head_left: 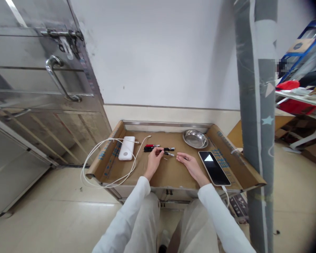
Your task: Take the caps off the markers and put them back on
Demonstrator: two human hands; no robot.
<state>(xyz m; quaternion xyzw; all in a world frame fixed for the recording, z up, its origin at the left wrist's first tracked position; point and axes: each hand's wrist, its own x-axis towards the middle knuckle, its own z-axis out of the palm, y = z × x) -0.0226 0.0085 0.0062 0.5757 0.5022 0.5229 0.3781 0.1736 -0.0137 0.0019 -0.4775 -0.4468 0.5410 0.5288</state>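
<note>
Your left hand (154,160) is closed in a pinch, thumb and forefinger meeting at the left end of a slim dark piece (169,154), pen-like, whose pale tip points toward your right hand (188,164). That right hand has its fingers bunched just beyond the tip; you cannot tell from here whether they grip anything small.

The piece is over the middle of the brown-covered desk (171,177), just beside another black piece (169,149) and a red piece (152,145). The steel bowl (195,139) sits behind your right hand, and the phone (214,168) lies to its right.

Judging by its look, the slim piece should be light and stiff, probably smooth enough to roll between your fingertips. Its dark barrel offers the surest hold; the pale tip seems the more delicate part, so keep pressure light there.
</note>
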